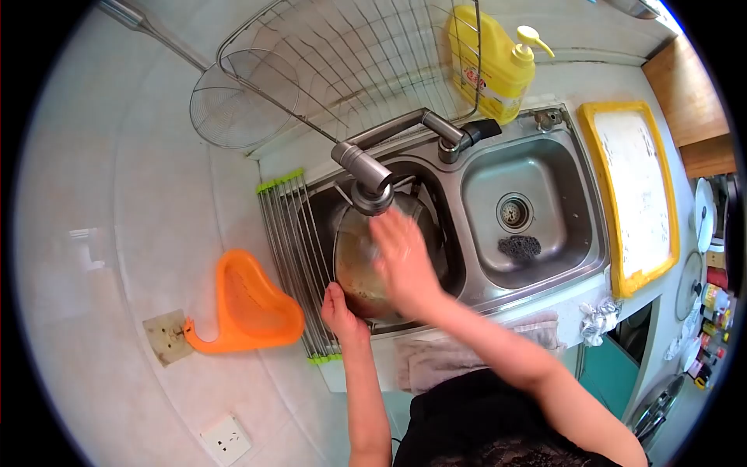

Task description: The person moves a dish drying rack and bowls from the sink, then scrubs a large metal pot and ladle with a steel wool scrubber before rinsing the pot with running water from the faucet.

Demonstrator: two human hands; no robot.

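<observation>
In the left sink basin lies a round metal pan or lid (359,268), wet and brownish inside, under the faucet head (369,187). My left hand (343,315) is closed at its lower left rim, with the fingers pressed together. Just below the faucet, my right hand (403,261) is over the round piece, blurred by motion; whether it holds something is hidden. A roll-up drying rack (299,265) with green ends lies along the left side of the basin.
The right basin (560,194) holds a dark scrubber (520,247). Behind stand a yellow bottle (490,70) and a wire rack (358,62). A yellow-edged board (668,194) lies right, an orange strainer (253,307) hangs left, and a towel (443,358) lies at the front edge.
</observation>
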